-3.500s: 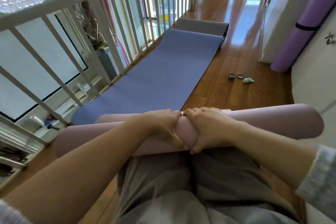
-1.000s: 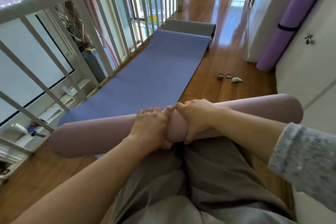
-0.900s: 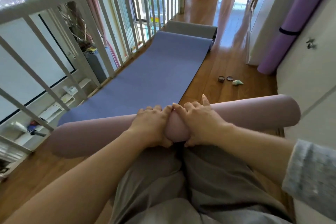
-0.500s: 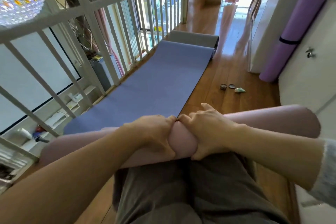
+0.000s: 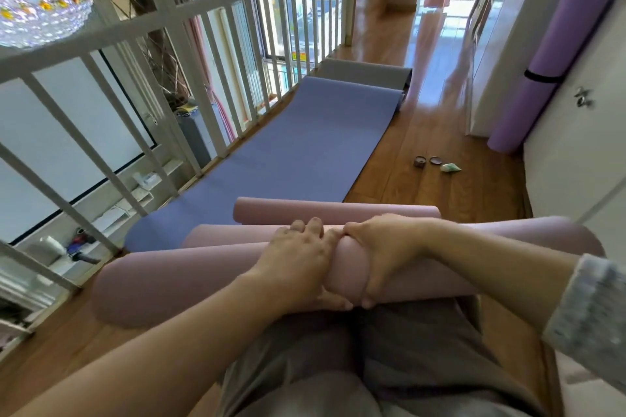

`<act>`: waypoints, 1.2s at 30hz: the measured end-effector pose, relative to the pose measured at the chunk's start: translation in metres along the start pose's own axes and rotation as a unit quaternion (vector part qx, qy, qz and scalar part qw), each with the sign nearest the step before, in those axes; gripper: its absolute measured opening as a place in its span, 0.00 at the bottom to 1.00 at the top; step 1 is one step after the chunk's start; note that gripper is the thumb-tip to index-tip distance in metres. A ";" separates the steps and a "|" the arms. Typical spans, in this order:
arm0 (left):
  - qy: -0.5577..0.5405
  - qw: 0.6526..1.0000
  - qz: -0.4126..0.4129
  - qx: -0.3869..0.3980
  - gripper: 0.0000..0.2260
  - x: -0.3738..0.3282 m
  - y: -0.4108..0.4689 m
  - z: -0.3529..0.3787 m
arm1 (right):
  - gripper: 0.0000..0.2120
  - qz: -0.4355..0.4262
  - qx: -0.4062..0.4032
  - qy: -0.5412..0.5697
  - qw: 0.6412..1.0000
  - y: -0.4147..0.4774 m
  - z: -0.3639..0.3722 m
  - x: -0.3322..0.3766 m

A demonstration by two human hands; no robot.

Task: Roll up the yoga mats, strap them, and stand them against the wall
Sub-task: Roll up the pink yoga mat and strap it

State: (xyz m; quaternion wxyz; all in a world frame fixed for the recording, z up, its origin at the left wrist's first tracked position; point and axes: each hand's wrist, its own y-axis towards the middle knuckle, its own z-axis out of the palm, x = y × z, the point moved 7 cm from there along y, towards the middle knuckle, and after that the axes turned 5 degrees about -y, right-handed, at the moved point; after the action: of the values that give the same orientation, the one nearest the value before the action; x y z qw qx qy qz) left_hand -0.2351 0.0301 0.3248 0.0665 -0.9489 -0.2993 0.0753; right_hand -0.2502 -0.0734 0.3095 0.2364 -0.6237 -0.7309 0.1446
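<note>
A rolled pink yoga mat (image 5: pixel 189 278) lies across my lap, its loose outer end (image 5: pixel 335 210) sticking out flat beyond my hands. My left hand (image 5: pixel 298 264) wraps the middle of the roll, fingers over the top and thumb underneath. Right beside it, my right hand (image 5: pixel 379 254) grips the same roll. On the floor ahead a blue mat (image 5: pixel 305 152) lies unrolled, with a grey mat (image 5: pixel 366 69) at its far end. A purple mat (image 5: pixel 548 68), rolled and bound with a black strap, leans against the right wall.
A white railing (image 5: pixel 203 44) runs along the left edge of the landing, with a drop behind it. Two small round tins (image 5: pixel 426 161) and a green object (image 5: pixel 450 167) lie on the wooden floor. A white door (image 5: pixel 576 145) stands close on the right.
The pink mat's outer end has come loose and now shows beyond my hands. My left fingers have stretched further over the roll. My view has tilted up slightly.
</note>
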 end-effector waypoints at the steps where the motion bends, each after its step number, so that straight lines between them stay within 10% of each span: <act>1: -0.007 1.000 -0.005 -0.005 0.43 0.001 0.001 0.001 | 0.43 0.000 0.033 0.041 0.999 0.004 -0.001 -0.002; 4: -0.072 0.996 -0.032 0.044 0.43 0.014 0.014 0.001 | 0.47 0.021 0.080 0.073 0.994 0.010 -0.001 -0.009; 11: -0.181 0.968 -0.040 0.170 0.40 0.032 0.034 0.004 | 0.48 0.055 -0.128 -0.102 0.985 -0.010 0.000 0.002; 20: 0.035 0.998 -0.041 -0.033 0.42 0.013 0.027 0.010 | 0.46 0.066 0.019 -0.002 0.998 0.022 -0.012 -0.025; 26: -0.086 0.993 -0.054 0.066 0.38 0.041 0.050 0.002 | 0.50 0.087 -0.193 -0.197 0.958 0.004 -0.004 0.000; 36: 0.084 0.992 -0.056 -0.072 0.46 0.030 0.041 0.017 | 0.44 0.062 -0.169 -0.170 0.969 0.026 -0.015 -0.021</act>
State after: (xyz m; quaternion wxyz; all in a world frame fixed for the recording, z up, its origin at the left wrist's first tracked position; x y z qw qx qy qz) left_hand -0.1912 0.0150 0.2983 0.0273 -0.9360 -0.3496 -0.0304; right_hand -0.2174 -0.0902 0.3058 -0.0097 -0.6647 -0.7344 0.1369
